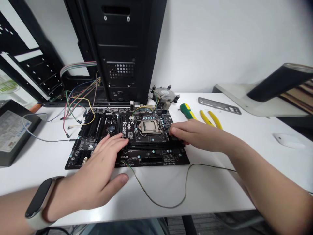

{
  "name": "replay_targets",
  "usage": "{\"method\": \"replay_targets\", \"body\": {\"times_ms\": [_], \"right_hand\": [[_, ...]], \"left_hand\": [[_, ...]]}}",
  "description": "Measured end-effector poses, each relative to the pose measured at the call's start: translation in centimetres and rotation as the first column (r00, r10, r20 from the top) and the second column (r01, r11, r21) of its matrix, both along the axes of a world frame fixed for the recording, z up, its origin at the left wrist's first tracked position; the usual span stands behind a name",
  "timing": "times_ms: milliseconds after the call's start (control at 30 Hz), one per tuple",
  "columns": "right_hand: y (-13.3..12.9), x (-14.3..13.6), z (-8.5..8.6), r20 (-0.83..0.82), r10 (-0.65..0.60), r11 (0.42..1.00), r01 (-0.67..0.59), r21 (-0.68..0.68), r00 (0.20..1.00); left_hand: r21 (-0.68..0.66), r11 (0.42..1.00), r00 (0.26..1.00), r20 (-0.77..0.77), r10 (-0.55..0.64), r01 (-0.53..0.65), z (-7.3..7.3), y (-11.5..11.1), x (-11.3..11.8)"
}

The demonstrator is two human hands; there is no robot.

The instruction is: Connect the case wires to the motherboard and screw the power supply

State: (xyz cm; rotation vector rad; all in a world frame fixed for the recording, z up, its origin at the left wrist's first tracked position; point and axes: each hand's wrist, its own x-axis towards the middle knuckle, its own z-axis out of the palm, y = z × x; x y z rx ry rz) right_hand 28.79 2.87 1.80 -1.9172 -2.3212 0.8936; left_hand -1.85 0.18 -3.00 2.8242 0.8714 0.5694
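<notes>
A black Gigabyte motherboard [146, 153] lies flat on the white table, with a bare processor [149, 126] seated in its metal socket frame. My left hand [107, 166] rests across the board's front left part, palm down, fingers stretched out and thumb apart; a smart band is on the wrist. At the board's right edge, beside the ends of the long memory slots [149, 145], my right hand [190, 133] has its fingers curled in and closed on the motherboard's edge. Its fingertips are partly hidden.
Behind the board stands a black computer case [127, 49] trailing loose wires [93, 104]. A power supply [14, 130] sits at left. Right of the board lie a CPU cooler [165, 93], a green-yellow screwdriver [187, 111], yellow-handled pliers [206, 118] and an I/O shield [218, 105]. A thin cable [168, 207] loops in front.
</notes>
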Motion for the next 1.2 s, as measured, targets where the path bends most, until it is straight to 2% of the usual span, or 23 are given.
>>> {"method": "replay_targets", "body": {"times_ms": [267,533,733,867,1000,1200], "right_hand": [[-0.1,-0.2,-0.3,-0.066,-0.082,0.997,0.082,0.008,0.995],[-1.5,-1.7,0.3,0.068,-0.189,0.962,0.17,0.215,0.98],[-1.6,-2.3,0.1,0.08,-0.271,0.938,0.244,0.247,0.959],[-1.7,-2.5,0.0,0.097,-0.278,0.93,0.242,0.276,0.956],[-2.0,-2.6,0.1,0.161,-0.247,0.932,0.188,0.31,0.956],[-2.4,-2.0,0.7,0.302,-0.197,0.956,0.115,0.268,0.933]], "left_hand": [[0.051,0.999,1.0,-0.002,0.009,-0.009,0.0,-0.3,0.6],[0.014,1.0,1.0,0.001,-0.011,0.011,0.1,-0.3,0.6],[-0.024,1.0,1.0,0.022,-0.005,0.006,-0.3,-0.3,0.5],[-0.04,0.999,0.999,0.032,-0.011,0.012,-0.3,-0.3,0.6],[-0.058,0.998,1.0,0.032,0.0,0.002,-0.3,-0.4,0.5],[-0.096,0.99,0.987,0.114,0.114,-0.104,-1.0,-0.7,0.5]]}}
